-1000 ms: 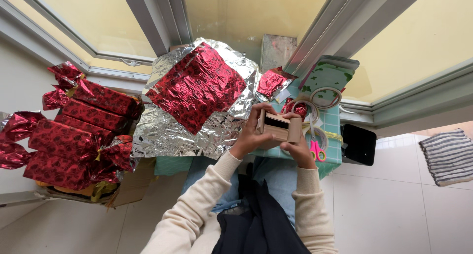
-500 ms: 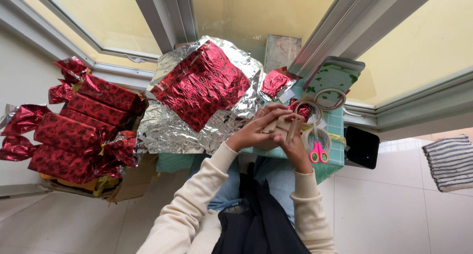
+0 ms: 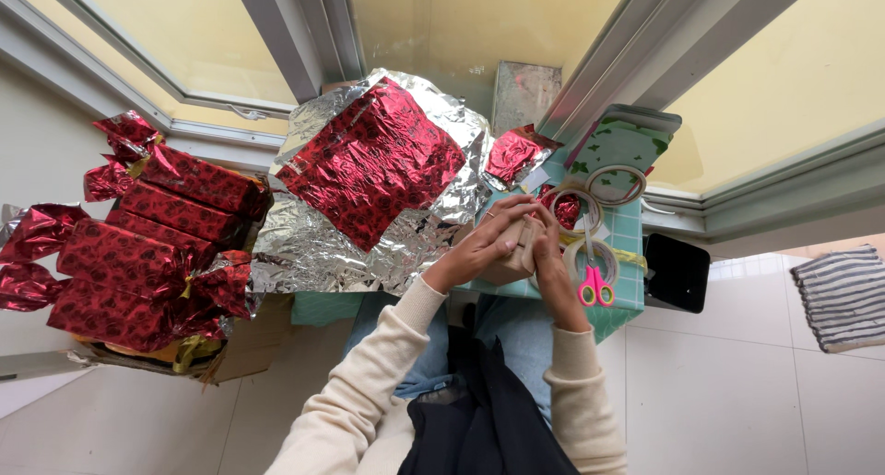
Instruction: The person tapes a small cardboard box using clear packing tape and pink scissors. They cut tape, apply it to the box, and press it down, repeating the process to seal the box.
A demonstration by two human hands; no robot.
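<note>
A small tan cardboard box [image 3: 513,252] is gripped between both hands over the near edge of a small green table [image 3: 619,224]. My left hand [image 3: 484,243] wraps over the box's left and top side. Pressed against its right side is my right hand [image 3: 553,270]. Just left of the hands lies a crinkled sheet of silver foil [image 3: 318,243] with a sheet of red patterned wrapping [image 3: 373,157] on top.
Rolls of tape [image 3: 616,182] and pink-handled scissors [image 3: 590,281] lie on the table right of the hands. Several red wrapped parcels [image 3: 138,245] are stacked at the left. A black device [image 3: 678,272] is at the table's right edge. A striped cloth [image 3: 843,295] lies on the floor.
The box has been turned and lowered from held up facing me to resting close to the table edge, with both hands now closed more tightly around it.
</note>
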